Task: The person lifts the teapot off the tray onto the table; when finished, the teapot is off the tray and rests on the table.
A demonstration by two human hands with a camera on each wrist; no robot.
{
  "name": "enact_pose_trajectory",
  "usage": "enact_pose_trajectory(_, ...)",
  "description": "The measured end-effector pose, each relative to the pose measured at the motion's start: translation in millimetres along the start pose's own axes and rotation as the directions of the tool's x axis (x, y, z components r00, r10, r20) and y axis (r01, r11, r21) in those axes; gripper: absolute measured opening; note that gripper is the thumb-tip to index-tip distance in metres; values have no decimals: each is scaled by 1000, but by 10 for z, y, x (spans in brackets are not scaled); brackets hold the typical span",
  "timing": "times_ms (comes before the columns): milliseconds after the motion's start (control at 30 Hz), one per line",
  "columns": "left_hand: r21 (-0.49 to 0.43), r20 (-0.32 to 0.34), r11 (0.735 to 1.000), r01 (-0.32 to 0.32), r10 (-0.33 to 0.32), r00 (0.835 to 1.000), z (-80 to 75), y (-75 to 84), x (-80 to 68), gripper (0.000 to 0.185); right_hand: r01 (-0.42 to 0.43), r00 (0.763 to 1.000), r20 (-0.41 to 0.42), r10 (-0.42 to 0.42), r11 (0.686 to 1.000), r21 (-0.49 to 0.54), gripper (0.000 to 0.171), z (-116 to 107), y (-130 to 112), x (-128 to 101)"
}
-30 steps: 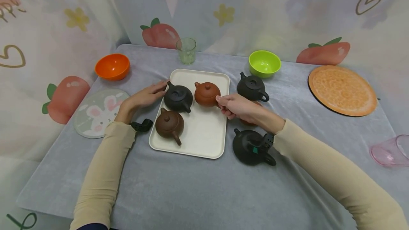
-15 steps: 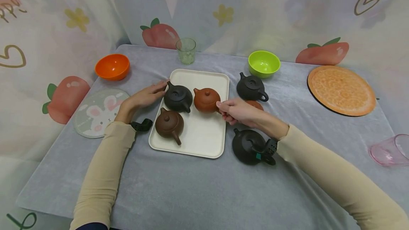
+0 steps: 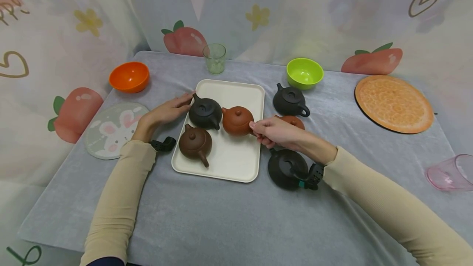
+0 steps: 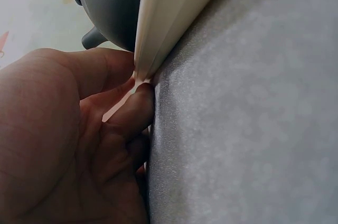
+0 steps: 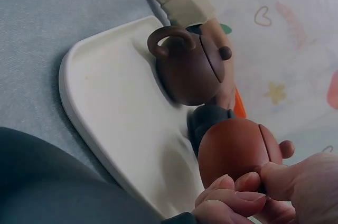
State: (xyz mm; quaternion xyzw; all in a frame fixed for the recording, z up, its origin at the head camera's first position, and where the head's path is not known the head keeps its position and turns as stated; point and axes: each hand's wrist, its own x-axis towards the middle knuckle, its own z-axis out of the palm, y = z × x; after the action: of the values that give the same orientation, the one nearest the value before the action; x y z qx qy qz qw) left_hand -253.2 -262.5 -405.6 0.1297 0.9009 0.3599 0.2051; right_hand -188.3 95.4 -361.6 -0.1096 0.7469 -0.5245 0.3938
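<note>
While the left hand (image 3: 167,111) pinches the left edge of the tray (image 3: 230,161) between thumb and finger, the right hand (image 3: 277,131), fingers drawn in, grips the red-brown teapot (image 3: 237,121) opposite its spout. This teapot is within the tray's outline, spout just beside the black teapot (image 3: 205,112); whether it rests cannot be told. Step in hand, as judged: placement. Next move calls for level seating, clear of its neighbour, before letting go.

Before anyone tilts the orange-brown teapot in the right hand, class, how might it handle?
The orange-brown teapot looks stiff and probably breakable, its walls resembling fired clay. A seam shows round its lid, which might slide off if tipped. With the right hand gripping only one side, the body may dip.
</note>
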Motion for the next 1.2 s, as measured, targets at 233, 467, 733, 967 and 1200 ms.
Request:
enact_pose_trajectory(233,-15,-7,1000,8,-8,1000,-10,37,-21,56,19,1000,14,-19,1000,-1,41,6,-29,-26)
enact_pose_trajectory(467,-6,-4,1000,-6,6,1000,-19,19,6,56,23,999,48,-21,999,-39,41,18,-67,-50)
enact_pose_trajectory(733,-19,-3,1000,-10,10,1000,-14,9,16,56,16,998,58,-11,997,-75,42,32,-91,-87)
enact_pose_trajectory(967,-14,-1,1000,4,-4,1000,-20,27,15,56,25,998,66,-20,997,-79,43,61,-93,-122)
enact_pose_trajectory(1200,-17,4,1000,9,-9,1000,-16,2,4,56,15,997,81,-8,997,-82,43,109,-97,-140)
